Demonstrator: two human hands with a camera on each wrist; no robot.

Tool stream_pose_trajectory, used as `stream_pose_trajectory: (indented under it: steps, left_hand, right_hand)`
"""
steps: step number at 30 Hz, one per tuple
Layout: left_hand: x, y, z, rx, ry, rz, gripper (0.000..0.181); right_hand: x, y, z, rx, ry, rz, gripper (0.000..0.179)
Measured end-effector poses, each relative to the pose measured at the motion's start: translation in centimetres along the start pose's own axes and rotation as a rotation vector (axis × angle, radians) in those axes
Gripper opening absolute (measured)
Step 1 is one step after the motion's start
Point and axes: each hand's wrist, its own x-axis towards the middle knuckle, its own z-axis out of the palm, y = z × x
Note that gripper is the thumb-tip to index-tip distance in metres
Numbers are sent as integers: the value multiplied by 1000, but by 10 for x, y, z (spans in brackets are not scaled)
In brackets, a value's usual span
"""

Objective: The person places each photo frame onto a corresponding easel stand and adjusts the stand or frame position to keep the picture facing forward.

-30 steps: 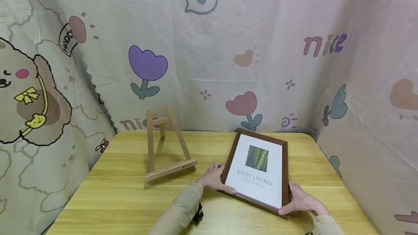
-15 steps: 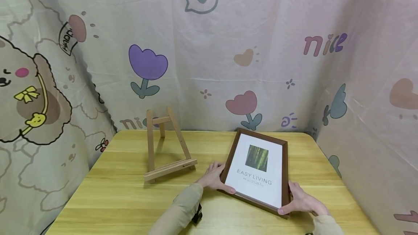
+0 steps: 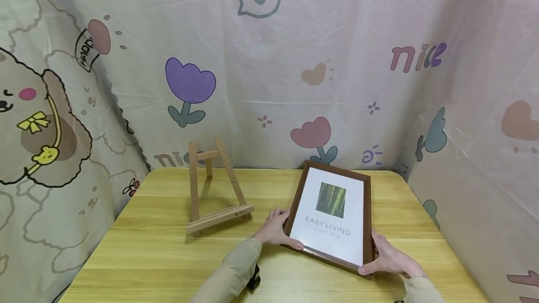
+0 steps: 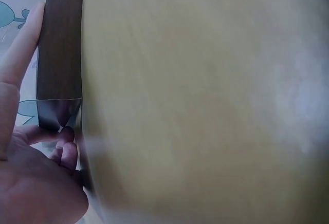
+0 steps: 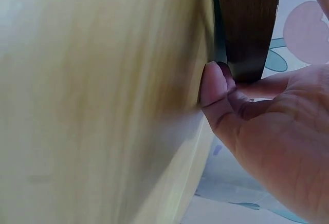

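Note:
A brown wooden picture frame [image 3: 367,214] faces up at the right of the table, with a white "EASY LIVING" sheet and a small green bamboo picture inside. My left hand [image 3: 275,232] grips its near left corner, thumb on the front edge, other fingers at the side and curled beneath. At the near right corner, my right hand [image 3: 389,257] holds it the same way. In the right wrist view, fingertips [image 5: 213,88] show under the frame's edge [image 5: 249,23], with a narrow gap above the table. The left wrist view shows curled fingers [image 4: 67,149] below the frame's corner [image 4: 60,54].
A small wooden easel [image 3: 221,217] stands left of the frame, its ledge towards me. The yellow wood-grain table [image 3: 139,247] ends at a printed cloth backdrop [image 3: 261,60] behind and on both sides.
The picture frame has risen slightly, its far edge shifting up in the head view. Both hands keep their hold on the near corners. The easel has not moved.

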Motion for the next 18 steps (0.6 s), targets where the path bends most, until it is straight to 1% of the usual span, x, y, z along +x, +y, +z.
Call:
stream_pose_trajectory:
  steps: [5, 8, 13, 18]
  left_hand:
    - [-1, 0, 1, -7, 16, 4, 119]
    - [-1, 0, 1, -14, 16, 3, 120]
    - [-2, 1, 1, -54, 19, 4, 122]
    - [-2, 1, 2, -68, 40, 2, 124]
  right_hand:
    - [-2, 1, 0, -24, 21, -51, 134]
    - [-3, 1, 0, -35, 33, -61, 134]
    - [-5, -1, -1, -56, 45, -71, 134]
    - [-6, -2, -1, -76, 67, -102, 134]
